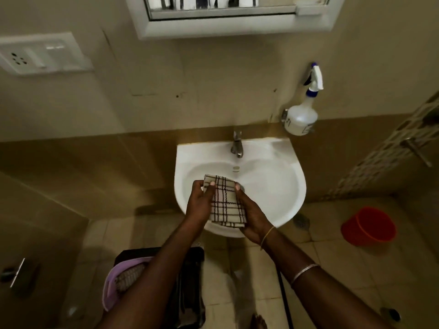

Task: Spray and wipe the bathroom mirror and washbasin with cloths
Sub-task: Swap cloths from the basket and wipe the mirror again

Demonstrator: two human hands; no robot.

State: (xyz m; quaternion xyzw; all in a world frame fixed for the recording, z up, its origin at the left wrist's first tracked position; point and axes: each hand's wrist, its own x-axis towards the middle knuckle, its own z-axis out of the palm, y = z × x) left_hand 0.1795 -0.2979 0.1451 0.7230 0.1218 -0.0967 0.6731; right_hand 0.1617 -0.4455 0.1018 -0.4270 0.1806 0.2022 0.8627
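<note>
Head | checked cloth [226, 203] folded, cream with dark lines | washbasin [273, 186] white

Two checked cloths, a held cloth [228, 203] and a second cloth [129, 279], which lies in one lilac basket [111, 288]. One each of the rest: washbasin [285, 153], tap [237, 146], spray bottle [301, 117], red bucket [368, 226], mirror cabinet [237, 29], switch plate [42, 53].

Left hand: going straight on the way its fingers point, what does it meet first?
The left hand holds the checked cloth; beyond it, probably the washbasin, at its rear wall below the tap, though depth is unclear.
</note>
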